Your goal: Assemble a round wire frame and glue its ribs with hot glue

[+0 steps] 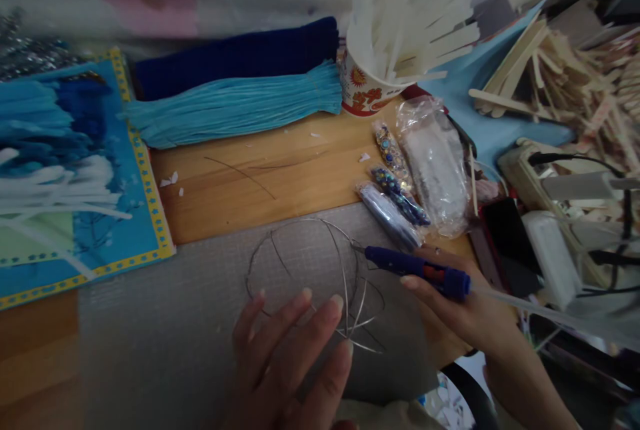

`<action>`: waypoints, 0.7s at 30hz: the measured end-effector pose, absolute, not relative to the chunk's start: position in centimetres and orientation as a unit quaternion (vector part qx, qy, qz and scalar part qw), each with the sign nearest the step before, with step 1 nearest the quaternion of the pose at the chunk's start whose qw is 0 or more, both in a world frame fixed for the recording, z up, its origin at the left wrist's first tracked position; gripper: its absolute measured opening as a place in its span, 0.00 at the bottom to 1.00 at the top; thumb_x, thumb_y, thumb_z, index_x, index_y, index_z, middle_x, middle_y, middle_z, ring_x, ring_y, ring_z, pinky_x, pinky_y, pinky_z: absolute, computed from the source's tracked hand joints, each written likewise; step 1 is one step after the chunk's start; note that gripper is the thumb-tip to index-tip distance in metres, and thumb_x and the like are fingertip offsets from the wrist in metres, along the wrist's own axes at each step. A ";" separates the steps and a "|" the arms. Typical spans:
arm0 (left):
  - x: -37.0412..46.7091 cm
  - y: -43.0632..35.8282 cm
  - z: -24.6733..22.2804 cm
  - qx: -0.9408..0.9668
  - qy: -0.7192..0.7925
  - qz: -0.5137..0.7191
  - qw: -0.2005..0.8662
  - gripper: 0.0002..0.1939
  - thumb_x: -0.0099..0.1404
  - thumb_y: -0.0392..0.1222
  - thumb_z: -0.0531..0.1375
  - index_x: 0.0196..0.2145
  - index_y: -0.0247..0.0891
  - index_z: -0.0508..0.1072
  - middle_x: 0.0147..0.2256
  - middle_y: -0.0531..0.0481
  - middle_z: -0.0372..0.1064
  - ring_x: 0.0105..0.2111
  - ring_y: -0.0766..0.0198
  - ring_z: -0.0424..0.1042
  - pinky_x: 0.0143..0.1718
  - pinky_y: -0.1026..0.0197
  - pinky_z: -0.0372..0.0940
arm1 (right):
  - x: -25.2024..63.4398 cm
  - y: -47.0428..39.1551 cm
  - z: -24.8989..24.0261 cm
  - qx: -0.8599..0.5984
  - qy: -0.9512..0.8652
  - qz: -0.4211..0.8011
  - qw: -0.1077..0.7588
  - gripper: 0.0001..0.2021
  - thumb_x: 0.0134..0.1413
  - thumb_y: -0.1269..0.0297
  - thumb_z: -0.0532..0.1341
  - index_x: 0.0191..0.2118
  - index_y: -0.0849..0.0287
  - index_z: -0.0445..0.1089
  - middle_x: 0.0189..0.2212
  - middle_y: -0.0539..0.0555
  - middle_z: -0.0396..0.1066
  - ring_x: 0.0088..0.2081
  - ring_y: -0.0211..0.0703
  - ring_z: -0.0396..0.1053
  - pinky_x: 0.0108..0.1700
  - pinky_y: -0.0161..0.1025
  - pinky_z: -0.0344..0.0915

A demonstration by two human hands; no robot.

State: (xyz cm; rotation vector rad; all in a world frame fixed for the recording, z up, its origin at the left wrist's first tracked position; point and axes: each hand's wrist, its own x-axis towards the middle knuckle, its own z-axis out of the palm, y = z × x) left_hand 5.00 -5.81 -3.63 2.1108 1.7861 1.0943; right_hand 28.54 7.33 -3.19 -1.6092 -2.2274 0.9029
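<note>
Wire frame: centre of the frame, on the grey mat (150,323) — a thin, silvery, rounded outline (305,219), uneven rather than a true circle, darker along its left side and brighter at its upper right.
Wires inside it: a few thin strands curve down through the outline; toward its lower right, several cross close together and fan out into loose, pointed ends.
Left hand: the hand (295,357) is at the lower centre, over the lower part of the wire frame, fingers and thumb apart, the thumb tip by the crossing strands; whether it presses on them I cannot tell.
Right hand: the hand (465,303), right of centre, is clamped on the glue gun.
Glue gun: dark blue with a red-orange patch (417,270), its narrow tip pointing left to the upper right of the outline; a pale, translucent stick (540,310) runs from its back end.
Upper centre: a light blue bundle of stems (235,110) in front of a dark blue bundle (240,57), beside a patterned paper cup (365,90) of white strips.
Right of centre: small clear packets of beads (395,157) and a larger clear bag (435,163).
Left edge: a blue board with a yellow border (145,183), white and blue fuzzy stems on it.
</note>
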 end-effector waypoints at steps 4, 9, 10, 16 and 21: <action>4.8 -5.7 -3.7 0.697 0.583 0.409 0.085 0.18 0.75 0.45 0.44 0.52 0.41 0.70 0.57 0.43 0.69 0.62 0.53 0.62 0.64 0.39 0.51 | 28.3 7.6 -2.3 -0.560 -0.746 0.342 0.108 0.19 0.54 0.43 0.61 0.27 0.54 0.72 0.22 0.51 0.72 0.23 0.43 0.70 0.23 0.39 0.66; 3.1 -5.2 -3.3 0.727 0.553 0.392 0.109 0.22 0.75 0.47 0.42 0.53 0.43 0.71 0.61 0.43 0.64 0.63 0.51 0.59 0.64 0.39 0.49 | 29.1 6.0 -1.1 -0.592 -0.714 0.336 0.162 0.19 0.56 0.44 0.60 0.26 0.54 0.70 0.20 0.50 0.68 0.21 0.41 0.65 0.22 0.38 0.60; 2.6 -5.0 -3.2 0.731 0.548 0.393 0.110 0.22 0.74 0.46 0.42 0.53 0.43 0.72 0.61 0.44 0.64 0.64 0.51 0.59 0.64 0.38 0.48 | 29.5 5.2 -0.8 -0.596 -0.710 0.332 0.173 0.19 0.56 0.44 0.59 0.27 0.54 0.71 0.20 0.50 0.69 0.21 0.41 0.64 0.21 0.38 0.59; 0.3 -3.4 -1.5 0.789 0.483 0.359 0.124 0.20 0.72 0.44 0.47 0.53 0.45 0.74 0.57 0.47 0.70 0.61 0.54 0.62 0.63 0.42 0.51 | 31.1 -1.8 0.4 -0.570 -0.703 0.347 0.244 0.17 0.58 0.45 0.58 0.30 0.53 0.70 0.22 0.51 0.69 0.23 0.44 0.66 0.23 0.39 0.61; -0.9 -2.6 -0.6 0.828 0.438 0.329 0.120 0.20 0.73 0.43 0.48 0.53 0.42 0.74 0.55 0.46 0.72 0.57 0.55 0.66 0.61 0.45 0.55 | 28.7 -7.4 -0.1 -0.446 -0.766 0.390 0.250 0.16 0.58 0.46 0.59 0.29 0.53 0.68 0.24 0.50 0.68 0.24 0.43 0.67 0.25 0.39 0.62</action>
